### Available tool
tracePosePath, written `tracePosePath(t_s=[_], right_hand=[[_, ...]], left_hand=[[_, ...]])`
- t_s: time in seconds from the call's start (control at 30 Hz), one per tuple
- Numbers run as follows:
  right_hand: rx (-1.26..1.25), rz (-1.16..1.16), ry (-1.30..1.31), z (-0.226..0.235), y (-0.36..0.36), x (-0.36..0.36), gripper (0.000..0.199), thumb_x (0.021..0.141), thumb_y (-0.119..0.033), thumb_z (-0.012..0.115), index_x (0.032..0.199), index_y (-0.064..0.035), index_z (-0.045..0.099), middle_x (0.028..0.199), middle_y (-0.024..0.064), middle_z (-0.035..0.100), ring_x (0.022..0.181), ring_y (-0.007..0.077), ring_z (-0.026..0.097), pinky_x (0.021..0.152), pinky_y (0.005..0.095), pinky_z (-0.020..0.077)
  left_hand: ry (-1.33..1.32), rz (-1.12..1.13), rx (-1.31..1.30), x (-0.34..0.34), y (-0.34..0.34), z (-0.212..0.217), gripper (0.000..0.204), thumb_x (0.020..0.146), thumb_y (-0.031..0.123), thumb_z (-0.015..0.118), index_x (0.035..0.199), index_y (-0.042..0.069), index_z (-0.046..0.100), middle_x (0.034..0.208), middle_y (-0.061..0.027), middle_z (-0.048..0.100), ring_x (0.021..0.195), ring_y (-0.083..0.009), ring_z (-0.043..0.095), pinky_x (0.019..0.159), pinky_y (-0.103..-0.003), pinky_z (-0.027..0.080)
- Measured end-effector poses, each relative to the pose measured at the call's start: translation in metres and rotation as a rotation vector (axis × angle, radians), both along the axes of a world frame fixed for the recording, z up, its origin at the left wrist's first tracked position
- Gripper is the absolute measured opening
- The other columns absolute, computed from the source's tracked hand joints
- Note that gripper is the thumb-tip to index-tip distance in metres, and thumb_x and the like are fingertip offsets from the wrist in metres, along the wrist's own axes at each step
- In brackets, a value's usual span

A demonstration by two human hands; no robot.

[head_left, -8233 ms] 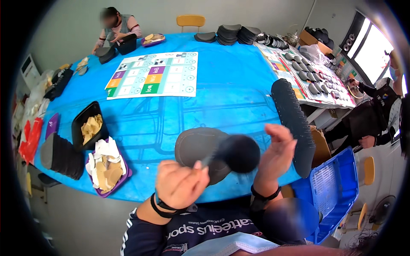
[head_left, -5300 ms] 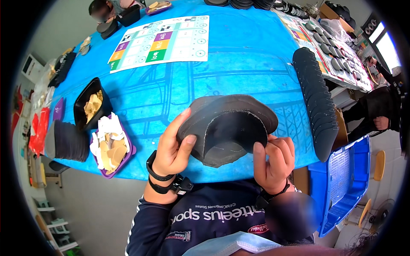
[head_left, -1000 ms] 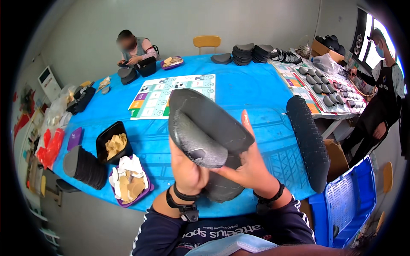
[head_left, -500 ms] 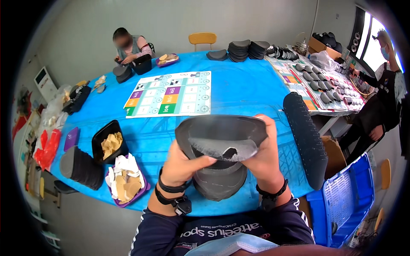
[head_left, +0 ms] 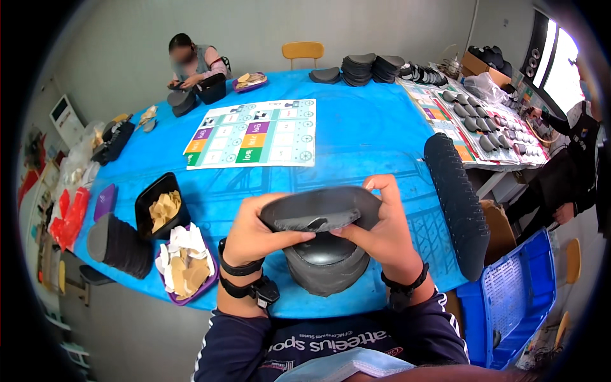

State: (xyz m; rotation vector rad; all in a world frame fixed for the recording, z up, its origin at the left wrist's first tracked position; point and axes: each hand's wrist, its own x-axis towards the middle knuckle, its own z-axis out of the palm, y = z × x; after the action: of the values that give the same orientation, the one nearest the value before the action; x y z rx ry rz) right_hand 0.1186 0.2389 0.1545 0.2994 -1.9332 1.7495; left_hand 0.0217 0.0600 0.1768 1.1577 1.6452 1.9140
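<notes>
Dark grey and rounded: holds a curved piece (head_left: 289, 204) up over the near side of the blue table (head_left: 363, 121), overlapping in view another dark piece (head_left: 328, 274) below. Pinches its left end in the left grip (head_left: 245, 232), with thumb laid along the near edge; clasps its right end in the right grip (head_left: 391, 232), with forefinger bent up by the far rim. Points both thumbs inward, near but apart. Slants both forearms up from below.

We could not see most fingers of left hand (head_left: 245, 232) and right hand (head_left: 389, 232), hidden behind dark curved piece (head_left: 318, 202). Seated person (head_left: 209, 58): head blurred. Standing person (head_left: 576, 149): cut off at right rim.
</notes>
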Motion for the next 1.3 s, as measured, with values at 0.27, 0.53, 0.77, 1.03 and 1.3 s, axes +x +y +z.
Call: tracePosePath(t_s=[0.27,0.53,0.77,1.03,1.3], right_hand=[[0.349,-0.115,0.138,0.019,-0.002,0.008,0.057,0.070,0.004,0.070,0.112,-0.0040,0.033,0.092,0.0104,0.060,0.097,0.0193,0.058,0.081,0.0298,0.0450],[0.223,-0.117,0.115,0.005,0.008,0.011,0.055,0.072,0.005,0.067,0.114,-0.0051,0.032,0.086,0.0119,0.066,0.092,0.0172,0.060,0.083,0.0299,0.0428],[0.533,-0.234,0.222,0.024,0.001,0.017,0.040,0.075,0.001,0.066,0.106,-0.0041,0.041,0.088,0.0098,0.066,0.081,0.0203,0.062,0.081,0.0288,0.0434],[0.264,-0.564,0.568,-0.006,0.004,-0.005,0.028,0.080,0.006,0.058,0.101,-0.0018,0.042,0.105,0.0189,0.060,0.091,0.0268,0.063,0.065,0.0277,0.0482],[0.465,-0.245,0.518,0.000,-0.008,0.010,0.079,0.075,0.000,0.051,0.134,-0.0096,-0.001,0.121,0.0278,0.033,0.109,0.0327,0.042,0.091,0.0416,0.0370]], left_hand=[[0.346,0.149,0.016,0.005,0.002,-0.004,0.020,0.066,-0.002,0.069,0.086,-0.002,0.065,0.079,-0.0126,0.065,0.071,-0.0177,0.064,0.064,-0.025,0.048],[0.229,0.179,0.112,0.015,0.013,-0.004,0.017,0.072,0.002,0.068,0.088,-0.001,0.065,0.079,-0.0114,0.066,0.073,-0.0160,0.064,0.064,-0.025,0.049],[0.461,0.229,0.026,0.015,0.008,-0.005,0.013,0.073,0.001,0.067,0.084,-0.004,0.063,0.074,-0.0102,0.066,0.064,-0.0143,0.061,0.059,-0.024,0.047],[-0.323,-0.096,0.635,0.013,0.022,-0.006,0.079,0.080,0.017,0.065,0.139,0.002,0.015,0.140,-0.0159,0.026,0.119,-0.0248,0.041,0.094,-0.035,0.039],[0.176,0.129,0.235,0.033,0.016,-0.004,0.072,0.081,-0.008,0.039,0.140,0.001,0.000,0.143,-0.0215,0.018,0.131,-0.0271,0.024,0.106,-0.035,0.019]])
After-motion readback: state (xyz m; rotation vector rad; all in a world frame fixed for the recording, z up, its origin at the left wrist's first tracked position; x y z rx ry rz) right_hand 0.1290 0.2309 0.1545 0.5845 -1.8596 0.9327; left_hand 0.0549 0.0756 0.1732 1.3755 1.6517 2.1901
